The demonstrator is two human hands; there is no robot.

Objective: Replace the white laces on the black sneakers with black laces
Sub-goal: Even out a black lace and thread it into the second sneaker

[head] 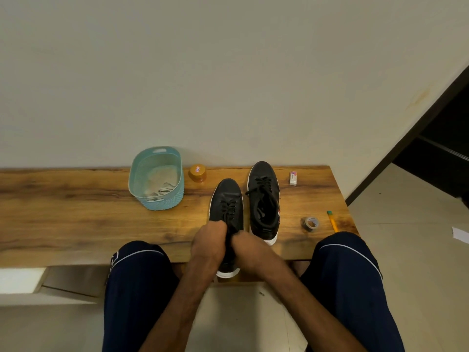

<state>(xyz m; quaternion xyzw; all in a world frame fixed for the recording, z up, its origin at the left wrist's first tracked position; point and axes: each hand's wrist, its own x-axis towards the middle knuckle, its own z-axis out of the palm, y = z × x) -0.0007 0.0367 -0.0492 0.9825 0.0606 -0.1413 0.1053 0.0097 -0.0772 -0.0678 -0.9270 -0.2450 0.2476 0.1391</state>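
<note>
1. The left hand [209, 243] and right hand [250, 247] are drawn together, knuckles up and almost touching, over the collar of the near sneaker [226, 196].
2. Both forearms reach in from below and converge at the wrists, the left one steeper than the right.
3. The fingers of both hands curl down on the black laces [229, 208] where the lacing ends. The pinch itself is hidden beneath the knuckles.
4. This sneaker points away from the hands. Its white-soled heel juts past the bench [76, 212] edge under the wrists.
5. The second sneaker [264, 199] stands just right of the right hand, parallel to the first, laced black with loose ends.
6. Beyond and left of the left hand sits a teal basket [142, 174] with the white laces [162, 190] lying in it.
7. An orange-lidded jar [197, 173] stands beyond the hands, between basket and sneakers.
8. Right of the right hand lie a tape roll [311, 223] and a pencil [333, 221]. An eraser [293, 177] lies farther off.
</note>
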